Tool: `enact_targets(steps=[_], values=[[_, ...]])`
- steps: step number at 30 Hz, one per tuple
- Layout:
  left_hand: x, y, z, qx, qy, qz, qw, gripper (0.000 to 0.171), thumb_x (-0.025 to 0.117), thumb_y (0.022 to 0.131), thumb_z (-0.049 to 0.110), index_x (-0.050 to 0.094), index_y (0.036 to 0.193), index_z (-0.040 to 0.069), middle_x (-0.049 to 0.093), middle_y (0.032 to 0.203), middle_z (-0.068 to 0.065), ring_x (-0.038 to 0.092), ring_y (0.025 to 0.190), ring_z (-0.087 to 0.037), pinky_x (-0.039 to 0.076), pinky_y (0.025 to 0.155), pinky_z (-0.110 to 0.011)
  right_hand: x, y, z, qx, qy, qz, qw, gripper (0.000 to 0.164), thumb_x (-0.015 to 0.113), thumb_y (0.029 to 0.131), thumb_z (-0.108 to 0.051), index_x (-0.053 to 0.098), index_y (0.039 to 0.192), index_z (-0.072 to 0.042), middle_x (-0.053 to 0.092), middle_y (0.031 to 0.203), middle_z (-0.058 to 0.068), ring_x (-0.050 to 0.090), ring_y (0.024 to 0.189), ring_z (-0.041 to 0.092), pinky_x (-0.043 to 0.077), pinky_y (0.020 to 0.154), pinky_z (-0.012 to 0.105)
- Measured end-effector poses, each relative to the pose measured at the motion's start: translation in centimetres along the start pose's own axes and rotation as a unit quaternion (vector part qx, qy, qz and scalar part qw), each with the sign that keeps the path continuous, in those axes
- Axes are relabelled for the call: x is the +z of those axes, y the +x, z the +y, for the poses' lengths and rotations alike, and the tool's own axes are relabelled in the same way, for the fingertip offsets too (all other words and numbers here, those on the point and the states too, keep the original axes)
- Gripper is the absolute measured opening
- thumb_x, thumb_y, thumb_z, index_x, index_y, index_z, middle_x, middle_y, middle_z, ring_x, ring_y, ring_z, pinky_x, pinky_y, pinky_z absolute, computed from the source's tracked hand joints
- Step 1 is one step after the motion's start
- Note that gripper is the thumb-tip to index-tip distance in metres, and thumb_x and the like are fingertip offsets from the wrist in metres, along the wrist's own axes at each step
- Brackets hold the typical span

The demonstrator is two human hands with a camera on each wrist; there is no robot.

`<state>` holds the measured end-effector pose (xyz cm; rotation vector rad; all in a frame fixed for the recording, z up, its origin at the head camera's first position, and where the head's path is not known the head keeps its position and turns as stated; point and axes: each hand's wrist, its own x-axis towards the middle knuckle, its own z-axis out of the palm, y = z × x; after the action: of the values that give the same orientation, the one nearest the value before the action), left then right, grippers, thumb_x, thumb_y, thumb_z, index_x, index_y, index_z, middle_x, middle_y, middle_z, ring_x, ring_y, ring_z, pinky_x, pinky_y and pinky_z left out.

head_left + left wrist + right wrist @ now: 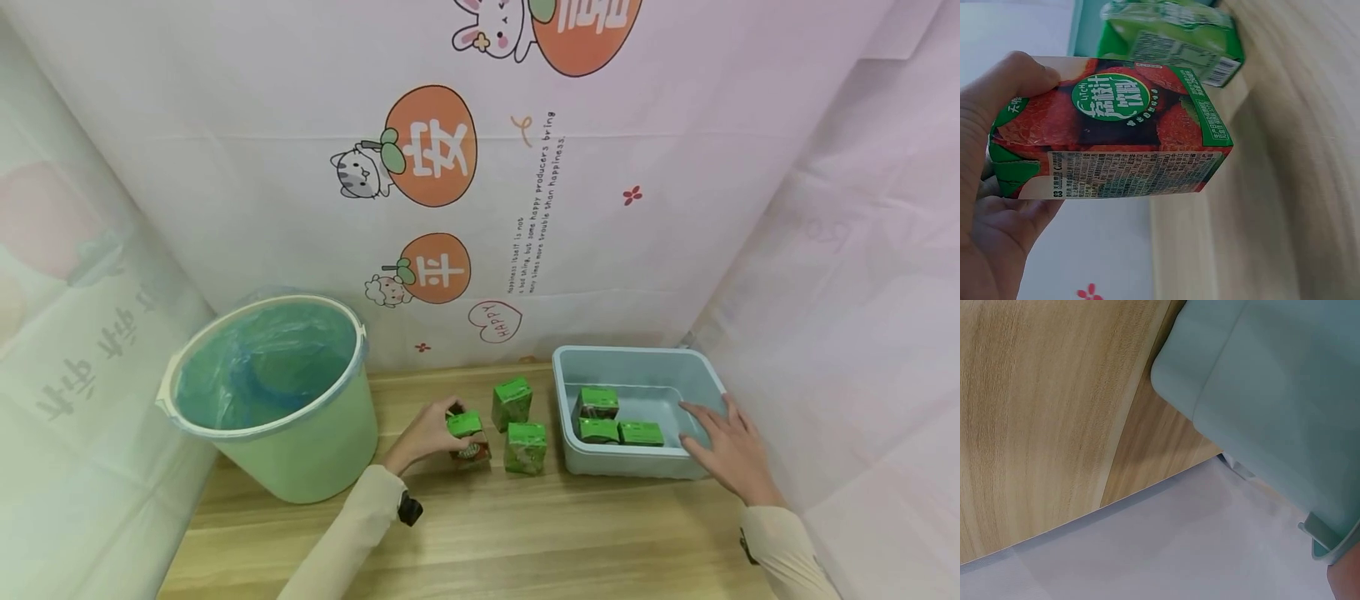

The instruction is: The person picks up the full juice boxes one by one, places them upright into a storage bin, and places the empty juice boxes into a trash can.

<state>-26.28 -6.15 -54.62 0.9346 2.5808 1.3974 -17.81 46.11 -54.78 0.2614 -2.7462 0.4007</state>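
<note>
My left hand (429, 435) grips a litchi juice carton (1116, 125), red-fronted with a green top, thumb on one face and fingers behind. In the head view this carton is at or just above the wooden table, left of two other green-topped juice cartons, one behind (512, 403) and one in front (525, 448). My right hand (731, 454) rests across the right rim of a light blue plastic bin (637, 464), fingers spread, some reaching inside. Three green-topped cartons (597, 402) stand in the bin's left part. The right wrist view shows mostly the bin's outer wall (1285, 412).
A pale green bucket (315, 454) with a translucent bag liner stands on the table's left. Printed white cloth (600, 275) hangs behind and along both sides. Bare wood tabletop (525, 533) lies in front of the cartons and bin.
</note>
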Motion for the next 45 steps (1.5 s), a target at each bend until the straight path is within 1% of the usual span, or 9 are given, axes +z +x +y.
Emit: enact_targets(steps=[7, 13, 20, 22, 26, 30, 36, 40, 45], values=[[-0.8, 0.5, 1.2, 0.023, 0.006, 0.029, 0.9993, 0.038, 0.087, 0.079, 0.005, 0.065, 0.11, 0.003, 0.069, 0.102, -0.008, 0.063, 0.086, -0.016, 0.056, 0.071, -0.026, -0.1, -0.1, -0.1, 0.001, 0.001, -0.001, 1.0, 0.054, 0.065, 0.098, -0.038, 0.059, 0.143, -0.009, 0.061, 0.141, 0.029, 0.027, 0.146, 0.061, 0.019, 0.118, 0.069], [-1.5, 1.5, 2.5, 0.036, 0.013, 0.049, 0.9981, 0.035, 0.087, 0.08, 0.007, 0.066, 0.108, 0.003, 0.07, 0.1, -0.008, 0.063, 0.084, -0.015, 0.055, 0.071, -0.026, -0.1, -0.1, -0.1, 0.003, 0.001, -0.003, 1.0, 0.055, 0.063, 0.1, -0.04, 0.058, 0.144, -0.009, 0.06, 0.141, 0.03, 0.026, 0.148, 0.061, 0.017, 0.119, 0.069], [-1.9, 2.9, 4.1, 0.035, 0.02, 0.079, 0.9961, 0.035, 0.088, 0.081, 0.009, 0.067, 0.109, 0.004, 0.07, 0.101, -0.007, 0.063, 0.085, -0.016, 0.057, 0.071, -0.029, 0.0, 0.0, -0.1, 0.002, -0.001, -0.004, 1.0, 0.055, 0.065, 0.099, -0.04, 0.058, 0.145, -0.01, 0.061, 0.141, 0.029, 0.026, 0.148, 0.06, 0.024, 0.115, 0.071], [-1.9, 3.2, 4.5, 0.04, 0.021, 0.085, 0.9954, 0.035, 0.089, 0.081, 0.008, 0.068, 0.109, 0.004, 0.071, 0.101, -0.008, 0.064, 0.084, -0.016, 0.057, 0.07, -0.029, 0.1, 0.0, -0.2, 0.005, 0.0, -0.006, 1.0, 0.055, 0.065, 0.099, -0.039, 0.057, 0.145, -0.011, 0.06, 0.142, 0.029, 0.025, 0.148, 0.06, 0.023, 0.115, 0.071], [-2.1, 4.0, 5.5, 0.043, 0.021, 0.084, 0.9953, 0.034, 0.089, 0.082, 0.01, 0.068, 0.108, 0.004, 0.071, 0.099, -0.008, 0.063, 0.081, -0.015, 0.055, 0.068, -0.027, 0.0, -0.1, -0.3, 0.016, 0.006, -0.017, 1.0, 0.055, 0.063, 0.1, -0.04, 0.056, 0.146, -0.01, 0.058, 0.145, 0.03, 0.023, 0.149, 0.06, 0.02, 0.116, 0.071], [-2.3, 5.1, 6.8, 0.046, 0.009, 0.078, 0.9958, 0.033, 0.088, 0.083, 0.013, 0.068, 0.108, 0.005, 0.07, 0.097, -0.005, 0.06, 0.079, -0.014, 0.053, 0.066, -0.026, -0.3, -0.1, -0.4, 0.016, 0.006, -0.017, 1.0, 0.055, 0.063, 0.1, -0.04, 0.057, 0.146, -0.01, 0.058, 0.144, 0.029, 0.024, 0.149, 0.06, 0.021, 0.116, 0.07], [-2.4, 7.2, 8.7, 0.059, 0.025, 0.07, 0.9955, 0.037, 0.087, 0.086, 0.02, 0.069, 0.114, 0.004, 0.071, 0.099, -0.006, 0.06, 0.079, -0.014, 0.052, 0.067, -0.027, -0.4, 0.0, -0.4, 0.011, 0.001, -0.012, 1.0, 0.055, 0.065, 0.098, -0.038, 0.058, 0.145, -0.01, 0.06, 0.143, 0.028, 0.025, 0.148, 0.06, 0.023, 0.116, 0.07], [-1.9, 8.7, 9.9, 0.069, 0.028, 0.059, 0.9955, 0.036, 0.086, 0.087, 0.021, 0.069, 0.115, 0.005, 0.071, 0.101, -0.006, 0.061, 0.081, -0.014, 0.053, 0.068, -0.027, -0.2, -0.2, -0.2, 0.01, 0.001, -0.014, 1.0, 0.056, 0.063, 0.1, -0.04, 0.057, 0.146, -0.01, 0.059, 0.144, 0.029, 0.024, 0.149, 0.06, 0.022, 0.115, 0.071], [-0.7, 11.0, 11.6, 0.078, 0.026, 0.039, 0.9958, 0.033, 0.085, 0.088, 0.02, 0.069, 0.113, 0.006, 0.071, 0.104, -0.006, 0.06, 0.083, -0.015, 0.051, 0.069, -0.026, -0.2, -0.3, 0.0, 0.008, 0.005, -0.01, 1.0, 0.055, 0.063, 0.1, -0.04, 0.057, 0.146, -0.01, 0.06, 0.143, 0.028, 0.024, 0.149, 0.06, 0.021, 0.116, 0.07]])
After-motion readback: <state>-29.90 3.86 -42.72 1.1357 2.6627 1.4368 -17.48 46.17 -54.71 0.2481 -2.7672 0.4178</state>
